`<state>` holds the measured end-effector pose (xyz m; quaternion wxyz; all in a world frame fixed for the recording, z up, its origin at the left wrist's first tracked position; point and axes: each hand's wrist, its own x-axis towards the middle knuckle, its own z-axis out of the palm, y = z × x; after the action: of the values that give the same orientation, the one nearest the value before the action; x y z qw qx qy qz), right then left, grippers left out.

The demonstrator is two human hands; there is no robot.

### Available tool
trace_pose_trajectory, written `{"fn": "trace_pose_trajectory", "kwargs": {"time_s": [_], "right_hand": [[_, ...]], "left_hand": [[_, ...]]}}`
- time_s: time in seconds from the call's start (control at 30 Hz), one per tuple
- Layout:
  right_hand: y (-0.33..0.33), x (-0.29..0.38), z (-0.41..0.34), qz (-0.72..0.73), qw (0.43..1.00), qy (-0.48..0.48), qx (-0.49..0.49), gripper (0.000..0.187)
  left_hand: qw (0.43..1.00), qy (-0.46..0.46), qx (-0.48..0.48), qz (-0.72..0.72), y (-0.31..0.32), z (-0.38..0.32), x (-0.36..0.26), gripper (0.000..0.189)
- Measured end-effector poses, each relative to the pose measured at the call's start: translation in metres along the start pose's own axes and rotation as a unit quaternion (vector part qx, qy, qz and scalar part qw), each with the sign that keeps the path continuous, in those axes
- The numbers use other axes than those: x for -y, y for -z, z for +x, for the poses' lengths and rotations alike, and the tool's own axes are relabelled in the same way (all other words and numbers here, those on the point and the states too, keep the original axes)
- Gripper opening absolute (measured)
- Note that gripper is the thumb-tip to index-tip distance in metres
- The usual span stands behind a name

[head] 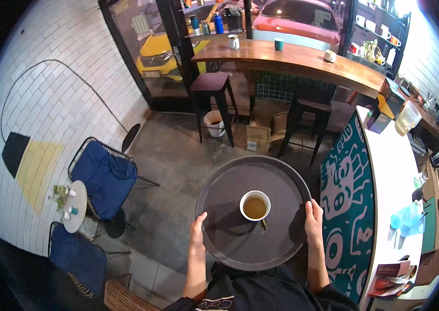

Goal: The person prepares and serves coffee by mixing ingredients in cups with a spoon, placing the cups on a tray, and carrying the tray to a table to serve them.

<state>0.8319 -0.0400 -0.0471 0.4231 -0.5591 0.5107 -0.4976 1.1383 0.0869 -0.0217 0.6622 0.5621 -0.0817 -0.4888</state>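
A round dark serving tray (pixel 231 182) is held level in front of my body, gripped at both sides. My left hand (pixel 198 229) holds its left rim, the thumb lying over the edge. At the opposite rim, my right hand (pixel 313 221) grips the tray with its fingers partly hidden beneath. A white cup of milky brown drink (pixel 255 206) stands upright a little right of the tray's middle, its handle pointing towards me. Neither hand touches the cup.
Ahead, a wooden bar counter (pixel 297 54) bears several cups, with stools (pixel 209 82) and a cardboard box (pixel 258 134) below. A white-topped counter (pixel 392 175) runs along the right. Blue cushioned chairs (pixel 105 175) and a small round table (pixel 80 206) stand left. Grey floor (pixel 165 155) lies between.
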Motion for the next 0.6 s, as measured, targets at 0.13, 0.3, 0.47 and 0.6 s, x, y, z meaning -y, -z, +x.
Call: {"fn": "trace_pose_trajectory", "kwargs": {"time_s": [0.13, 0.3, 0.47, 0.6], "right_hand": [[-0.015, -0.005, 0.059, -0.01, 1.0, -0.008, -0.017, 0.027], [-0.035, -0.01, 0.133, -0.013, 0.999, -0.005, -0.05, 0.028], [-0.052, -0.003, 0.206, -0.001, 0.991, -0.011, -0.135, 0.027], [-0.054, -0.018, 0.262, -0.026, 0.987, 0.006, -0.158, 0.026]], "left_hand": [[0.998, 0.014, 0.063, -0.017, -0.027, 0.075, -0.011, 0.048], [0.994, 0.036, 0.101, -0.03, -0.082, 0.163, -0.035, 0.045], [0.986, 0.07, 0.148, -0.034, -0.134, 0.262, -0.052, 0.043], [0.945, 0.123, 0.273, -0.129, -0.179, 0.334, -0.063, 0.047]]}}
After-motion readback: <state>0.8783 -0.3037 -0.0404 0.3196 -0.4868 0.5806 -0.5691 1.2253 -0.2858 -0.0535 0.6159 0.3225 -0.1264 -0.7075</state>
